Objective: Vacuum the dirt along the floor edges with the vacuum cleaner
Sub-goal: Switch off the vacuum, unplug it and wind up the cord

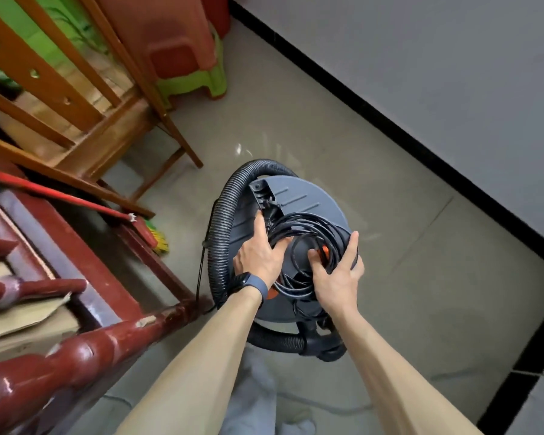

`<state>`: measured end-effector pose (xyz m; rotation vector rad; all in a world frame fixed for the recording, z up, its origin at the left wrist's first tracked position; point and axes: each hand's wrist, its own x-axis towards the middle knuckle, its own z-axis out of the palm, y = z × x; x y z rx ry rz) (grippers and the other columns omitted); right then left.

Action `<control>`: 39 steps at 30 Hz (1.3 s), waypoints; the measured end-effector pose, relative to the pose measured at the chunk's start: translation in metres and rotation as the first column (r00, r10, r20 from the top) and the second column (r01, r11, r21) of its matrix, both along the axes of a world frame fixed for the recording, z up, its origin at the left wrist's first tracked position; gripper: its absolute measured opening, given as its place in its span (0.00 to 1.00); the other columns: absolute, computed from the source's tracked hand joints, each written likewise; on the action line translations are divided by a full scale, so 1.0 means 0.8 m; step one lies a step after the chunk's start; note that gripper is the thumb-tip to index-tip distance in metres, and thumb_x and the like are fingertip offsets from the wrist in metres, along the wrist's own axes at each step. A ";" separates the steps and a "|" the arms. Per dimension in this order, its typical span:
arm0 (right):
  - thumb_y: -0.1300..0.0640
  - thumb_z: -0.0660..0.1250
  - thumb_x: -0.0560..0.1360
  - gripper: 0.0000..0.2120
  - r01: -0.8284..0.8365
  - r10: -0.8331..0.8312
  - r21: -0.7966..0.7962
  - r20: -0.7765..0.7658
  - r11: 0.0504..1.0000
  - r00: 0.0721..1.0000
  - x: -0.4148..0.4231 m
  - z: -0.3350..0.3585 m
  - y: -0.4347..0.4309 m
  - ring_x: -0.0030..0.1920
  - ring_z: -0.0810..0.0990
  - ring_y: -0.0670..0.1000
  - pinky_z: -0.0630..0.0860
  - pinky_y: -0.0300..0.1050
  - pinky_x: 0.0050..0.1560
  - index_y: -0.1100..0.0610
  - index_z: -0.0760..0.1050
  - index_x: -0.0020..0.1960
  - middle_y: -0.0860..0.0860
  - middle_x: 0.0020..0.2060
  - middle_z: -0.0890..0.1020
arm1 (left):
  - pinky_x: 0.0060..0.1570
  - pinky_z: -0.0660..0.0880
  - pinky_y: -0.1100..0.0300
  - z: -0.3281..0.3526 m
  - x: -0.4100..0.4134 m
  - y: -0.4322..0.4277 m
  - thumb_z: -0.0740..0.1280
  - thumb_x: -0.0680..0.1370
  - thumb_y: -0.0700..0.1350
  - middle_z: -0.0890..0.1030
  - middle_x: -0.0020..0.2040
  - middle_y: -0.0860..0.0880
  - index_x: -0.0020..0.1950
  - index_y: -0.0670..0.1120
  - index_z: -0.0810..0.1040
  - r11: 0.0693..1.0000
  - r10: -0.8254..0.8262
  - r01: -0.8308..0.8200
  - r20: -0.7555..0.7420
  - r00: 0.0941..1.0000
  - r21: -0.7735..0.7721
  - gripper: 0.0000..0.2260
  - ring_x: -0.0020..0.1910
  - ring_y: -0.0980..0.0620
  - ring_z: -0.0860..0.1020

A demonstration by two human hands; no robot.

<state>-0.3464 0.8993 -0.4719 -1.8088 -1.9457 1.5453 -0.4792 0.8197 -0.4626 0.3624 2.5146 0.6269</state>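
Looking straight down on the vacuum cleaner (305,199): a round grey canister standing on the tiled floor (405,262), roughly midway between the furniture along the floor's left edge and the black skirting strip (374,117) at the foot of the grey wall on the right. Its ribbed black hose (220,221) is looped round the body, nozzle end tucked in at the near side.

Both hands are in the black cord (308,224), which lies bundled in a coil on the lid. The left hand (258,255), with a watch (255,285) on its wrist, has its fingers curled in under the loops by the handle. The right hand (336,277) straddles the other side of the coil, thumb outside and fingers hooked in over the strands near something orange.

So where does the job stand? Right at the start, by my reading. The cord is not yet unwound, the hose is wrapped up, and no nozzle is down on the tiles. What's left is nearly everything: free the cord, plug in, uncoil the hose, then work along the skirting and round the furniture legs.

That left edge looks fiddly: wooden chairs (76,114), stacked plastic stools (186,58), a broom (60,196) lying across a dark red bench (91,343). Any dirt along the edges is too fine to make out from up here.
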 end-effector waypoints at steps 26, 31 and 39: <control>0.35 0.65 0.80 0.44 -0.369 0.370 0.040 -0.024 0.929 0.929 -0.443 -0.010 0.322 0.80 0.59 0.67 0.59 0.64 0.79 0.37 0.38 0.83 0.61 0.83 0.50 | 0.54 0.73 0.49 0.002 -0.388 0.265 0.64 0.77 0.63 0.78 0.64 0.40 0.78 0.56 0.55 0.908 0.413 -0.408 -0.041 0.910 0.095 0.33 0.59 0.35 0.77; 0.35 0.64 0.80 0.44 -0.438 0.440 0.066 -0.017 0.896 0.898 -0.529 -0.013 0.338 0.79 0.58 0.69 0.59 0.66 0.78 0.38 0.38 0.84 0.62 0.82 0.51 | 0.55 0.74 0.47 -0.003 -0.464 0.276 0.64 0.77 0.63 0.77 0.65 0.39 0.78 0.55 0.55 0.879 0.473 -0.466 -0.052 0.880 0.101 0.34 0.59 0.35 0.76; 0.37 0.66 0.80 0.44 -0.511 0.512 0.050 -0.007 0.858 0.859 -0.605 0.000 0.368 0.80 0.58 0.63 0.57 0.57 0.79 0.41 0.40 0.85 0.60 0.82 0.53 | 0.55 0.74 0.48 0.000 -0.521 0.297 0.64 0.78 0.62 0.77 0.65 0.39 0.80 0.52 0.50 0.832 0.549 -0.550 0.032 0.835 0.075 0.37 0.60 0.35 0.77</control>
